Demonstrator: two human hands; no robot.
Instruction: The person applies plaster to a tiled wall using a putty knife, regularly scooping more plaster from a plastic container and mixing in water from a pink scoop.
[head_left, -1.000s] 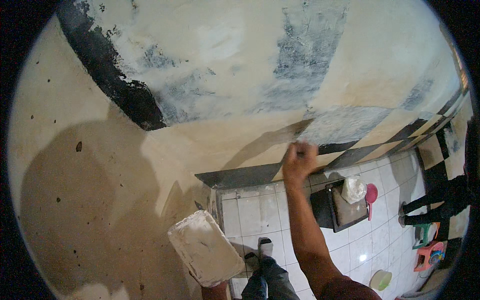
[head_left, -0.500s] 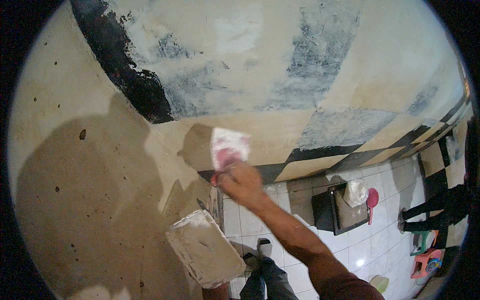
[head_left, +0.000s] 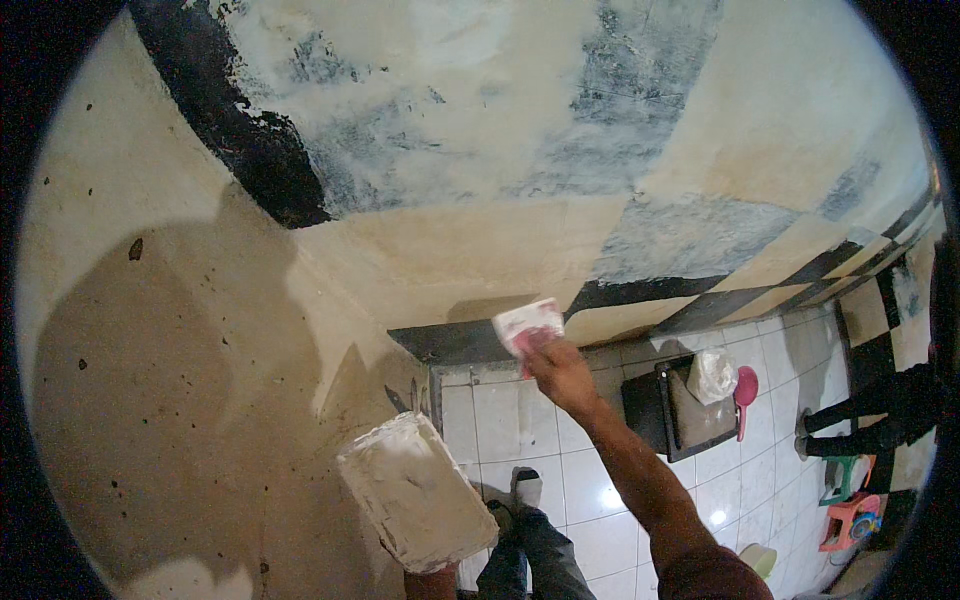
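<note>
My right hand [head_left: 562,376] is closed round a red plastic putty scraper [head_left: 526,320], whose broad blade is coated with white putty. The blade is close to the low part of the checkered wall [head_left: 490,245], by its bottom row of dark squares; whether it touches cannot be told. At the lower left, a rectangular putty board [head_left: 420,495] carries a thick spread of off-white putty. My left arm [head_left: 432,584] reaches under this board and holds it up; the left fingers are hidden beneath it. Dark, narrow tool tips [head_left: 405,398] show at the board's far edge.
A plain wall [head_left: 180,420] with chips stands at my left, meeting the checkered wall in a corner. On the white tiled floor [head_left: 520,415] sits a black bin [head_left: 655,410] with a white bag [head_left: 712,375] and pink dipper [head_left: 746,388]. Another person's legs [head_left: 860,425] and small stools [head_left: 850,522] are at right.
My right hand and the scraper have moved right and slightly down along the wall, off the pale square near the corner. The putty board has barely shifted.
</note>
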